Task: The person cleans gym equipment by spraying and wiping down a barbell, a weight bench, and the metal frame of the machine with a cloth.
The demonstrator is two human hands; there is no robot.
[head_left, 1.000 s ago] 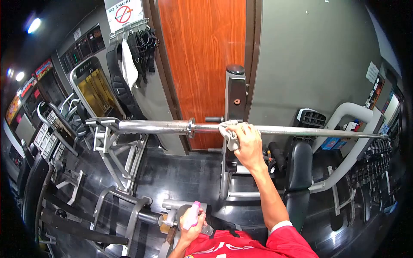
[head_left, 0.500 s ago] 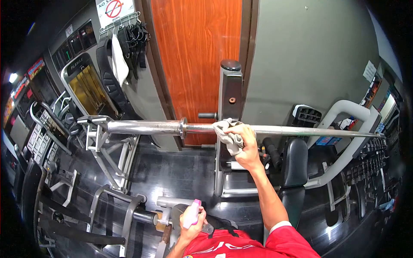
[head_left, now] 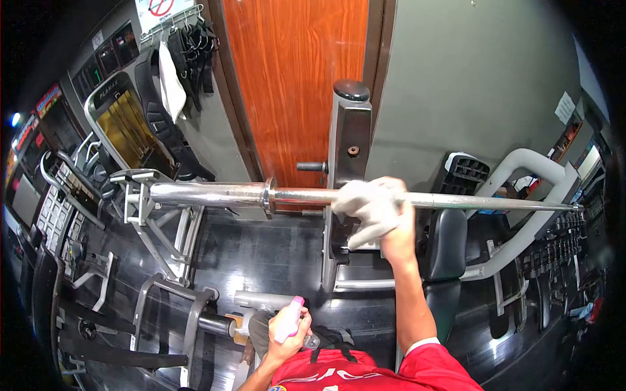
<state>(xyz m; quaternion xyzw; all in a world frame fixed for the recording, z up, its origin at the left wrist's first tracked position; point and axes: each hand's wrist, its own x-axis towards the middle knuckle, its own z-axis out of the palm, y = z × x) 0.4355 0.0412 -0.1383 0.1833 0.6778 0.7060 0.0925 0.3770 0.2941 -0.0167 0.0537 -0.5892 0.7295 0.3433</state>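
A long metal barbell (head_left: 218, 193) runs level across the view, its thick sleeve at the left. My right hand (head_left: 396, 218) is closed on a pale cloth (head_left: 368, 207), which lies around the bar just right of the black upright post (head_left: 351, 133); cloth and fingers are blurred by motion. Low in front of my red shirt, my left hand (head_left: 290, 331) is wrapped round a spray bottle with a pink and white top (head_left: 289, 320). The bottle's clear body shows partly below the fingers.
A wooden door (head_left: 293, 85) stands behind the bar. On the right are a black padded bench (head_left: 448, 244) and a thick grey frame (head_left: 521, 159). At the lower left is a metal rack (head_left: 189, 326); straps (head_left: 195, 58) hang above.
My right hand and the cloth have moved a little to the right along the bar. My left hand still holds the spray bottle. The view has shifted slightly.
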